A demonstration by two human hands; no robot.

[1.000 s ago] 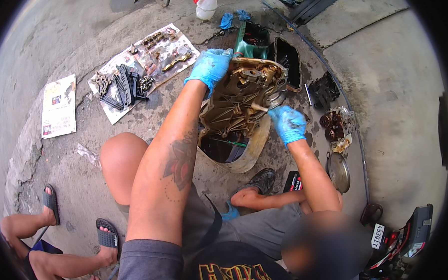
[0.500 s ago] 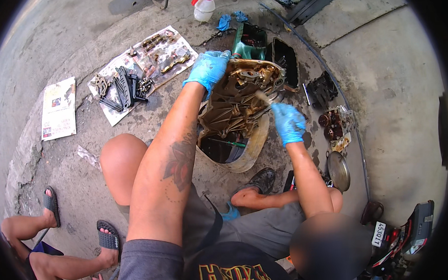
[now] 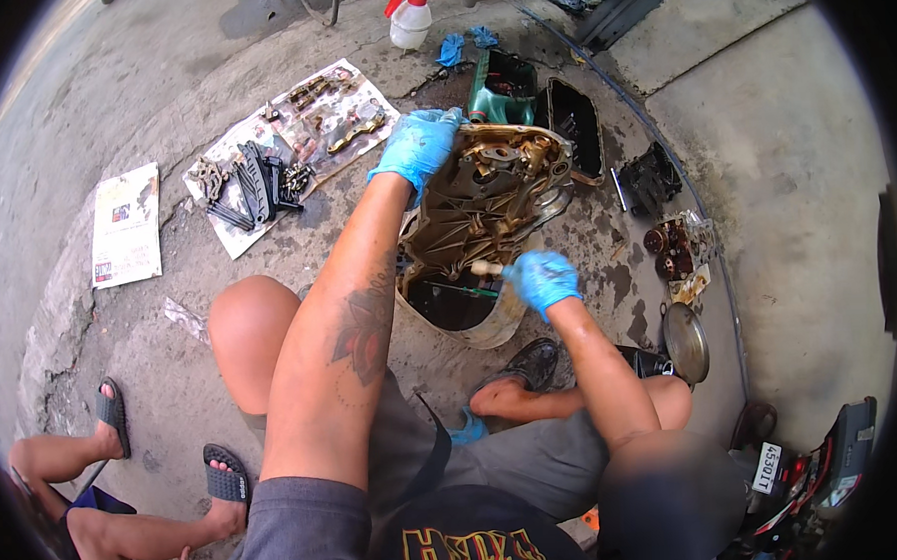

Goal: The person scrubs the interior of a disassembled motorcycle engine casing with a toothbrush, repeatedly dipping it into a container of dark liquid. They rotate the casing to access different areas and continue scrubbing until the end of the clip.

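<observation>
My left hand (image 3: 418,149), in a blue glove, is closed round the upper left edge of a brownish metal engine casing (image 3: 474,217). The casing leans tilted over a pale cut-open tub (image 3: 479,337) holding dark liquid. My right hand (image 3: 547,282), also in a blue glove, is shut on a brush. The brush's pale head (image 3: 486,268) points left, over the tub at the casing's lower end. Its handle is mostly hidden by my fingers. A thin green stick (image 3: 477,292) lies across the tub, below the brush.
Metal parts lie on newspaper (image 3: 235,241) at the left. Beyond the casing stand a green cut container (image 3: 493,106), a black pan (image 3: 586,164) and a red-topped spray bottle (image 3: 412,23). Dark parts (image 3: 649,179) and a round metal lid (image 3: 685,342) sit right. Another person's legs (image 3: 129,519) are lower left.
My right hand has moved down and to the left with the brush, from the casing's right side to over the tub. My left hand keeps its hold on the casing.
</observation>
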